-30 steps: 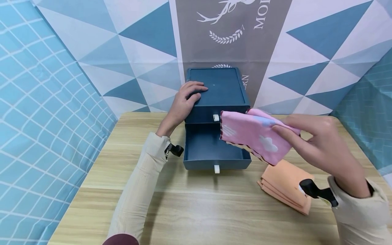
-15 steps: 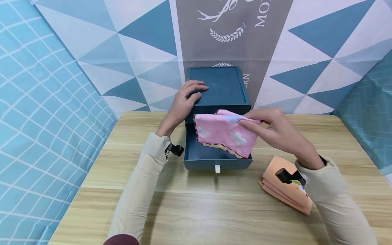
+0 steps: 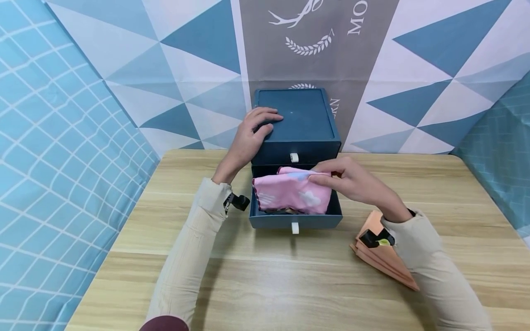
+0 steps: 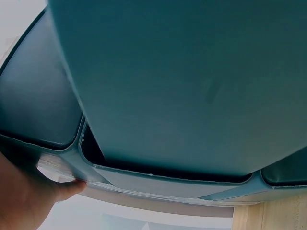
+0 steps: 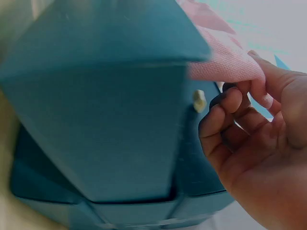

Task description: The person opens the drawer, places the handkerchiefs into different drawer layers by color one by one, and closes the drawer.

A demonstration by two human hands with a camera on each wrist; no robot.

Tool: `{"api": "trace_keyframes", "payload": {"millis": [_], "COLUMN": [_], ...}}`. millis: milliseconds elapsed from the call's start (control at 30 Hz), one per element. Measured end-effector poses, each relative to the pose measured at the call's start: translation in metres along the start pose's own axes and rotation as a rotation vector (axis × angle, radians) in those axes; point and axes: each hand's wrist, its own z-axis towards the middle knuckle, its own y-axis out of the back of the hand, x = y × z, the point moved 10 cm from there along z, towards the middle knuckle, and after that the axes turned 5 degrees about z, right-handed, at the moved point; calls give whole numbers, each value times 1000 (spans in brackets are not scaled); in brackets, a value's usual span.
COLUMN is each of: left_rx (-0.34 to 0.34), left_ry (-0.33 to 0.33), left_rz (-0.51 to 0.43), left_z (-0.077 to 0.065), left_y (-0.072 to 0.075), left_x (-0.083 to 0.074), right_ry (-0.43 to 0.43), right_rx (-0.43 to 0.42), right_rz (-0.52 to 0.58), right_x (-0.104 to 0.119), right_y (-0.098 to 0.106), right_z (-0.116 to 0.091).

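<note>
Head view showed a wall covering [image 3: 190, 50] of blue, white and grey triangles with a grey printed panel down its middle, and a blue gridded cloth [image 3: 54, 138] along the left. Below them spread a pale wood-grained table [image 3: 265, 294]. At its far side stood a dark blue drawer unit [image 3: 304, 112], upper drawer [image 3: 273, 154] pushed in, lower drawer [image 3: 273, 223] pulled out toward the person. Two cream sleeves [image 3: 182, 248] reached in from the near edge. A folded orange cloth [image 3: 383, 262] lay on the table to the right of the unit, partly hidden by the right forearm. A pink cloth [image 3: 285, 191] with pale cloud shapes and a dark edging hung at the lower drawer's opening, covering most of it; whether its lower edge touched the drawer's floor could not be told. The right hand [image 3: 349, 181] held this cloth by its right end, pinched narrowly between thumb and fingers, as the right wrist view also showed. The left hand [image 3: 252, 133] rested on the unit's top left edge, fingers loosely spread over it. Smallest were the white pull tabs [image 3: 295, 228], one on each drawer front.
</note>
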Motion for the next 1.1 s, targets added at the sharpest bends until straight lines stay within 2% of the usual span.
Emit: {"api": "trace_keyframes", "payload": {"millis": [100,300,567,700,933,1100], "left_rx": [1,3,-2,-7,-10,-13], "left_ry": [-2,-11,-16,-15,-13,-13], "left_rz": [-11,-25,-21,-23,-24,-28], "left_z": [0,0,0,0,-1,0], "left_y": [0,0,1,1,1,1], "left_x": [0,-1,-2,-1,-1,0], "right_ry": [-16,-18,7,-20,-48,-75], "right_rx": [14,4,-61,-72,-21,48], "right_rz": [14,-58,-265,-349,-460,-543], "right_x": [-11,-22,-25,-29,-31,-33], "right_y": [-6,-15,-22,-26,-35,-41], "right_z": [3,8,11,12,16,19]}}
